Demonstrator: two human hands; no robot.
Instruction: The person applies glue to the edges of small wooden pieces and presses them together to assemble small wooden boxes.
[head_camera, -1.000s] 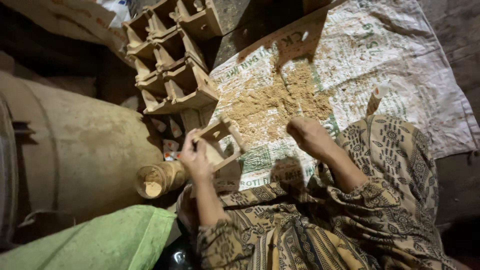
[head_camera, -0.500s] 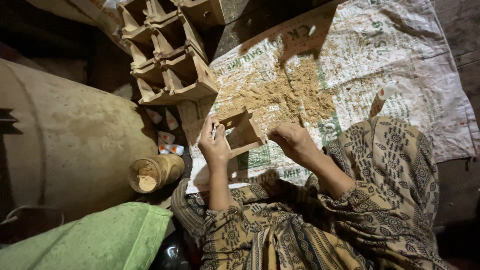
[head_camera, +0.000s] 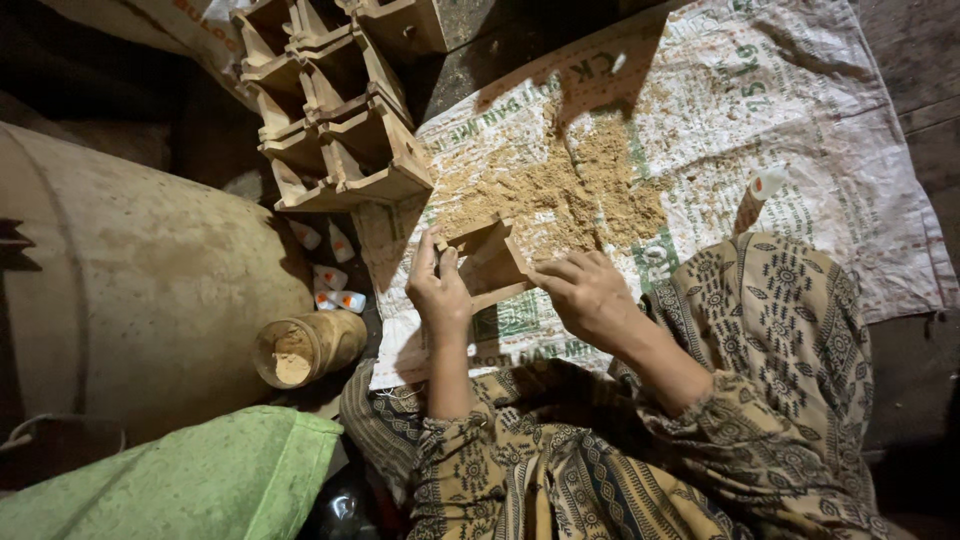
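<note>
Left hand (head_camera: 438, 290), right hand (head_camera: 590, 296) — gripping wooden box (head_camera: 487, 262).

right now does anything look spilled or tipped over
Yes. Loose tan sawdust lies scattered over the printed woven sack, beyond the small wooden box held in both hands. A round jar of tan powder lies on its side, mouth open.

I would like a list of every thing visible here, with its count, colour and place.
wooden box piece: one, brown, held in both hands
sawdust pile: one, tan, on the sack
woven sack: one, white with green print, spread on the floor
wooden boxes: several, brown, stacked top left
jar: one, tan, lying left of the sack
small tubes: a few, white, beside the jar
green cloth: one, bottom left
left hand: on the piece
right hand: on the piece
</note>
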